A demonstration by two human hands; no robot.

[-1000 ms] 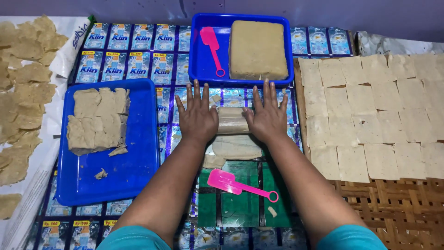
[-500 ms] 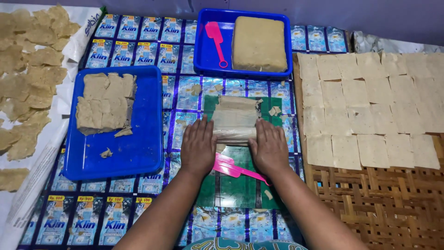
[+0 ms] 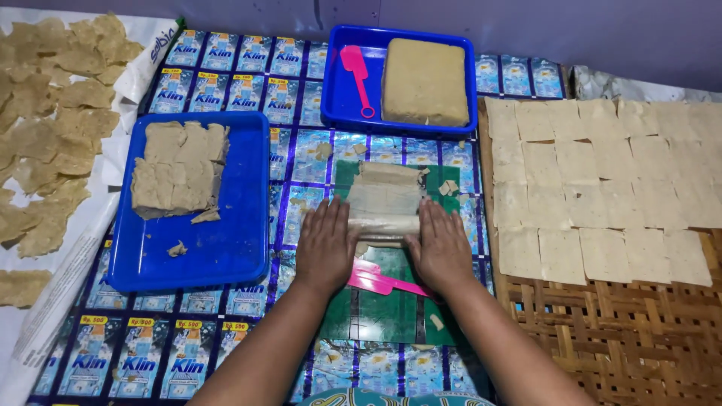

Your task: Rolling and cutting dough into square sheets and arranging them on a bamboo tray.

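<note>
**Both hands flat on a rolling pin**

The left hand [image 3: 325, 244] and right hand [image 3: 440, 248] press down with open, spread fingers on the ends of a plastic-wrapped rolling pin [image 3: 385, 225]. It lies over thin dough [image 3: 385, 192] on a green mat [image 3: 376, 308], with a pink scraper [image 3: 383, 282] just near the hands.

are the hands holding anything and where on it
Nothing is gripped: the left hand and right hand press flat on the two ends of a roller over the dough sheet.
</note>
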